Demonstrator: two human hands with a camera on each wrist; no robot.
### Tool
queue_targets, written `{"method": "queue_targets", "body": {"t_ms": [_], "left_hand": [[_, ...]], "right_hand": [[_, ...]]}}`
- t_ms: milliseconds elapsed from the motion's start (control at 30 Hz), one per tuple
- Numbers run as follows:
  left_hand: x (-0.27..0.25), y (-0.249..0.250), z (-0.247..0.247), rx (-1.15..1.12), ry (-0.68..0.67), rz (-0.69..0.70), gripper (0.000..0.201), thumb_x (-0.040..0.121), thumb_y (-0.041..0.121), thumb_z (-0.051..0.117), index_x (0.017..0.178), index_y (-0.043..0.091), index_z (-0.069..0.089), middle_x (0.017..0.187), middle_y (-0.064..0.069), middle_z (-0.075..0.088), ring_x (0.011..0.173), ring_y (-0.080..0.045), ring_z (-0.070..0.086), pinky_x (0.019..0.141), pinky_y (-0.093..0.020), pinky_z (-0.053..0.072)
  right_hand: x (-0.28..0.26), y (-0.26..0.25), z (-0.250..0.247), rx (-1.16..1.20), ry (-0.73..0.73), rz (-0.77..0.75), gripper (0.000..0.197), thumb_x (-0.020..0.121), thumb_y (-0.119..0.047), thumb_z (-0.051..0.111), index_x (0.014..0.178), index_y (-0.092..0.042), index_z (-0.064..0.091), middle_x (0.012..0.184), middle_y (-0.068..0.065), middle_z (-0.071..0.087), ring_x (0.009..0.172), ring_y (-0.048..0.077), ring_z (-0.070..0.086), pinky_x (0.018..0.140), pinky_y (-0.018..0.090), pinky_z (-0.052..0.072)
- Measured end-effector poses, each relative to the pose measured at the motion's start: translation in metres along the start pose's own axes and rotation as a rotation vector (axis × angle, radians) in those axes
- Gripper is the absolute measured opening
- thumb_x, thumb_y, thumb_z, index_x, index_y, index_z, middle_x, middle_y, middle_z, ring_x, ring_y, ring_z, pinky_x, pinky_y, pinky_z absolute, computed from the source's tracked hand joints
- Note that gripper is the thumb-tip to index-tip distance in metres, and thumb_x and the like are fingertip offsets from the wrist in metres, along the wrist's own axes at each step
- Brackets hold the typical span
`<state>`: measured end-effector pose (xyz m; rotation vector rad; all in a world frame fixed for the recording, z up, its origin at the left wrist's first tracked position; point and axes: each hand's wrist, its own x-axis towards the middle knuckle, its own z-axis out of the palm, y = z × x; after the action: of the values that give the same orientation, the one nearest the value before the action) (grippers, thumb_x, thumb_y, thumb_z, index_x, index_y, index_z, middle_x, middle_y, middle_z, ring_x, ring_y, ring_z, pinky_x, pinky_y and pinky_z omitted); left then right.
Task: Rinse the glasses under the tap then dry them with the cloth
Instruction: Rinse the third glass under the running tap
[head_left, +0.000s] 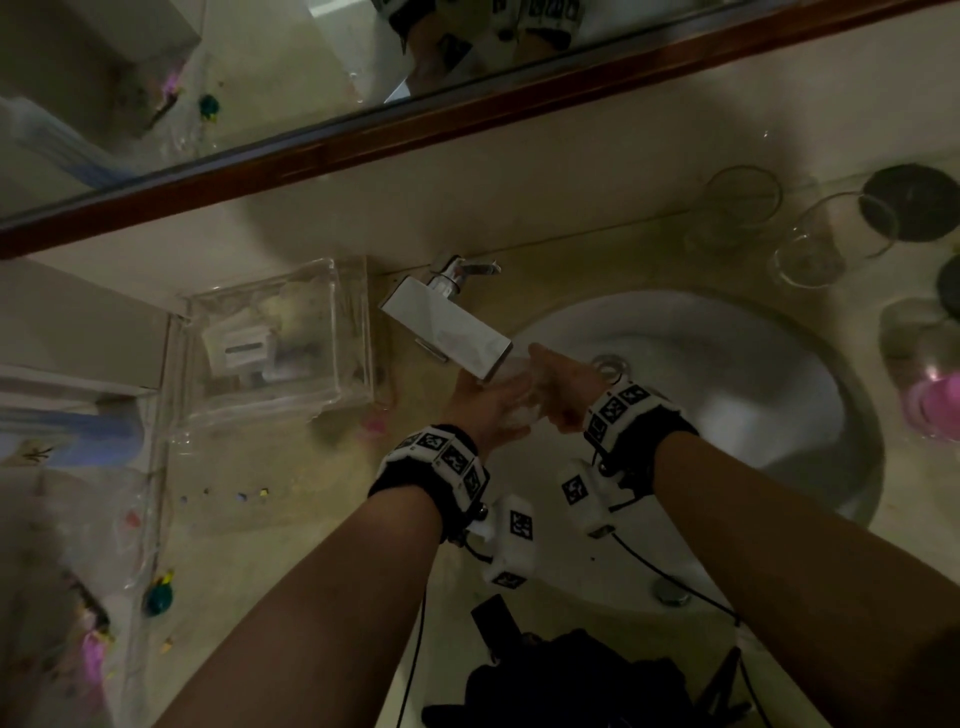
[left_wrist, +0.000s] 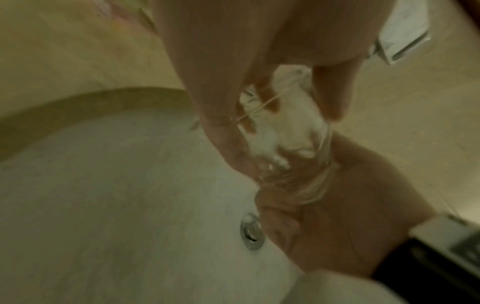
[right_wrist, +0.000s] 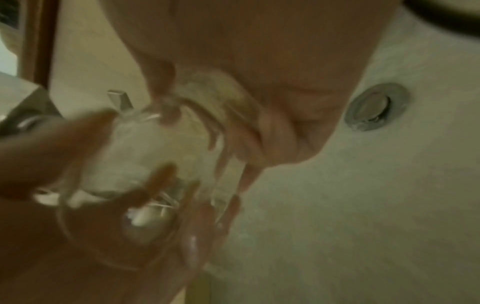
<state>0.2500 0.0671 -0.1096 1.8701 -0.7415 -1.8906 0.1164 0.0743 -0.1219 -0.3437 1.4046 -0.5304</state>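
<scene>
Both hands hold one clear glass (head_left: 519, 397) just under the spout of the chrome tap (head_left: 447, 322), over the white sink (head_left: 727, 364). My left hand (head_left: 485, 402) curls its fingers round the glass (left_wrist: 285, 139) near the thin rim. My right hand (head_left: 563, 389) grips the thick base end (right_wrist: 207, 107). White froth or water shows inside the glass (right_wrist: 145, 154). A black cloth (head_left: 571, 680) lies bunched at the counter's near edge. The pictures are blurred, so the water stream itself is unclear.
Three more glasses (head_left: 737, 208) (head_left: 810, 244) (head_left: 919, 364) stand on the counter right of the sink, the nearest with pink in it, beside dark round lids (head_left: 909, 208). A clear plastic box (head_left: 275, 343) sits left of the tap. The drain (left_wrist: 250, 231) lies below the hands.
</scene>
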Motion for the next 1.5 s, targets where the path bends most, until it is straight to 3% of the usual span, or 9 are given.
{"method": "queue_targets", "body": {"t_ms": [300,467,600,767,967,1133,1233,1367,1500], "left_hand": [[-0.001,0.006,0.014,-0.048,-0.032,-0.081,0.043,0.089,0.051,0.061,0.118,0.019,0.061,0.113,-0.008,0.068,0.098,-0.025,0.067,0.066,-0.034,0.055],[0.004,0.002,0.02,-0.03,-0.022,0.025,0.019,0.086,0.016,0.07,0.104,0.019,0.065,0.106,-0.009,0.069,0.095,-0.026,0.067,0.071,-0.037,0.054],[-0.001,0.003,0.03,-0.004,-0.024,0.018,0.031,0.088,0.034,0.068,0.112,0.017,0.06,0.117,-0.012,0.065,0.101,-0.027,0.064,0.084,-0.042,0.055],[0.003,-0.001,0.029,-0.056,-0.009,-0.069,0.039,0.094,0.032,0.061,0.129,0.018,0.053,0.124,-0.01,0.059,0.11,-0.028,0.06,0.065,-0.034,0.056],[0.003,-0.002,0.029,-0.051,-0.051,-0.017,0.014,0.094,0.008,0.059,0.105,0.017,0.06,0.105,-0.011,0.063,0.094,-0.028,0.061,0.08,-0.041,0.048],[0.0,-0.004,0.024,-0.081,-0.023,-0.088,0.031,0.096,0.03,0.058,0.124,0.02,0.053,0.123,-0.009,0.06,0.111,-0.029,0.059,0.079,-0.041,0.054],[0.004,-0.005,0.019,-0.121,-0.013,-0.055,0.022,0.095,0.02,0.06,0.116,0.023,0.055,0.121,-0.011,0.061,0.111,-0.035,0.059,0.079,-0.046,0.052],[0.004,-0.007,0.016,-0.099,-0.027,0.002,0.025,0.094,0.005,0.058,0.107,0.026,0.054,0.122,-0.013,0.061,0.108,-0.036,0.06,0.091,-0.054,0.047],[0.001,-0.009,0.018,-0.153,-0.024,-0.025,0.02,0.099,0.02,0.054,0.119,0.021,0.052,0.108,-0.009,0.062,0.097,-0.029,0.062,0.075,-0.041,0.051]], "right_hand": [[0.003,0.003,-0.009,-0.09,0.035,-0.228,0.017,0.095,-0.028,0.047,0.079,-0.025,0.054,0.046,-0.021,0.056,0.055,0.011,0.048,0.054,0.026,0.039],[-0.005,0.003,-0.017,-0.02,0.119,-0.067,0.041,0.09,-0.054,0.05,0.066,-0.02,0.054,0.035,-0.006,0.046,0.046,0.016,0.04,0.049,0.021,0.031],[-0.005,0.006,-0.02,-0.099,0.09,-0.162,0.026,0.097,-0.039,0.046,0.074,-0.027,0.05,0.065,-0.002,0.049,0.054,0.014,0.043,0.052,0.022,0.036],[-0.008,0.005,-0.026,-0.094,0.077,-0.229,0.024,0.096,-0.012,0.046,0.078,-0.029,0.048,0.08,-0.013,0.045,0.065,0.005,0.045,0.042,0.008,0.04],[-0.006,0.01,-0.023,-0.044,0.059,-0.062,0.042,0.092,-0.053,0.047,0.074,-0.017,0.054,0.054,0.002,0.052,0.046,0.016,0.037,0.047,0.021,0.028],[-0.004,0.01,-0.018,-0.047,0.01,-0.216,0.028,0.098,-0.023,0.046,0.122,-0.01,0.05,0.088,-0.002,0.051,0.079,0.02,0.047,0.058,0.024,0.036],[-0.005,0.009,-0.017,-0.125,-0.018,-0.189,0.022,0.1,-0.02,0.042,0.118,-0.011,0.05,0.096,-0.002,0.051,0.072,0.017,0.049,0.053,0.023,0.041],[-0.002,0.006,-0.011,-0.147,0.007,-0.024,0.047,0.093,-0.059,0.039,0.087,-0.016,0.058,0.073,0.003,0.056,0.053,0.018,0.044,0.048,0.023,0.035],[0.004,0.011,-0.014,-0.294,0.0,-0.263,0.022,0.1,-0.02,0.042,0.116,-0.017,0.056,0.125,0.016,0.051,0.071,0.009,0.045,0.062,0.022,0.041]]}}
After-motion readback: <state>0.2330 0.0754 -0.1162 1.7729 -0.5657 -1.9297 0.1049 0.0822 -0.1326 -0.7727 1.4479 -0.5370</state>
